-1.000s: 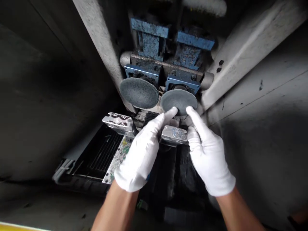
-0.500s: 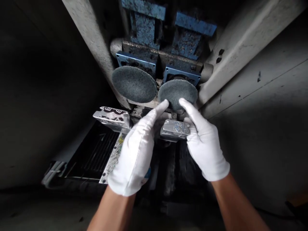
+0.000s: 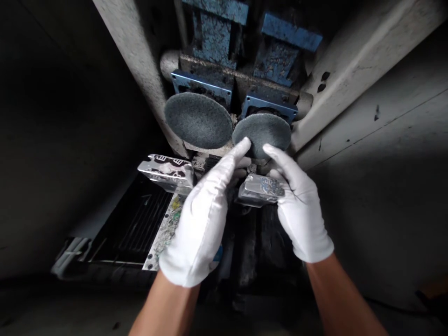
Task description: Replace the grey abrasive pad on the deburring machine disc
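In white gloves, my left hand [image 3: 201, 214] and my right hand [image 3: 301, 205] reach in from below towards the right grey abrasive pad [image 3: 262, 130]. One outstretched digit of each hand lies against the lower part of this round pad. The other fingers bend below it, partly hidden, and neither hand visibly grips anything. Between the hands sits a small shiny metal block [image 3: 261, 186], its right end close to my right fingers; contact is unclear. Left of it is a larger metal block [image 3: 166, 168] with dark cut-out markings. A second round grey pad [image 3: 198, 120] stands beside the first.
Blue metal brackets [image 3: 203, 88] sit behind the pads. Thick pale posts [image 3: 129, 51] flank the machine on both sides. At lower left are a dark slotted grille [image 3: 140, 224] and a stained perforated plate [image 3: 163, 242]. A pale panel [image 3: 378, 116] forms the right wall.
My left hand has shifted slightly up and right, its tip higher on the pad. My right hand stays near the same spot. The whole view has moved a little.
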`<state>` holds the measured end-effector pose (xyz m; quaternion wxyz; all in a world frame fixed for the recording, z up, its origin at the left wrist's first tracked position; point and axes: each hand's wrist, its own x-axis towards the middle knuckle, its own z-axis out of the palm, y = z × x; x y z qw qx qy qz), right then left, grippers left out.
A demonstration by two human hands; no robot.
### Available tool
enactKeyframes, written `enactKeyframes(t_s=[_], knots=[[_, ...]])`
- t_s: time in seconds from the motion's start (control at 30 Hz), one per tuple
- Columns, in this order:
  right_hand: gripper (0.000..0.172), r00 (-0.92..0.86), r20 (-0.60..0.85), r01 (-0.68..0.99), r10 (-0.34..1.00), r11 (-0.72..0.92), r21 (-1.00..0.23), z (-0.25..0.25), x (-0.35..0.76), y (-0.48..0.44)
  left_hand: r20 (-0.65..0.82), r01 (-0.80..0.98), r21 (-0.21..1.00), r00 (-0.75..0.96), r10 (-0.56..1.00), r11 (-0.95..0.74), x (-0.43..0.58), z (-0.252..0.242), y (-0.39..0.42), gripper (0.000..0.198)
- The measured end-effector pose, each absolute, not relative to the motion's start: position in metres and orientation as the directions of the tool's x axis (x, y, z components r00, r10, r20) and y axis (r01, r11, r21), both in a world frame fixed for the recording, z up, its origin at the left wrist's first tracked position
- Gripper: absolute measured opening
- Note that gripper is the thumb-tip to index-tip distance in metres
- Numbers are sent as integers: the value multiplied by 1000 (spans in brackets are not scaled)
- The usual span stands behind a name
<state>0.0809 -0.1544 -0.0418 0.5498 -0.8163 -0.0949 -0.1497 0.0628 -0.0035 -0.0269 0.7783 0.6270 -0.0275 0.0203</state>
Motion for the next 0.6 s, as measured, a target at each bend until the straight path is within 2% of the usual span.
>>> enactKeyframes(t_s=[0.37, 0.53, 0.6], knots=[[44, 947, 314, 264, -73, -380, -886, -42, 71, -157, 53, -43, 971, 998, -33, 235, 63, -18, -5, 36], [47, 962, 263, 218, -67, -385, -897, -39, 69, -158, 14, 12, 910, 998, -60, 414, 65, -14, -9, 35], [48, 964, 260, 220, -55, -382, -898, -39, 68, -159, -20, 55, 899, 996, -85, 434, 67, -14, -11, 35]])
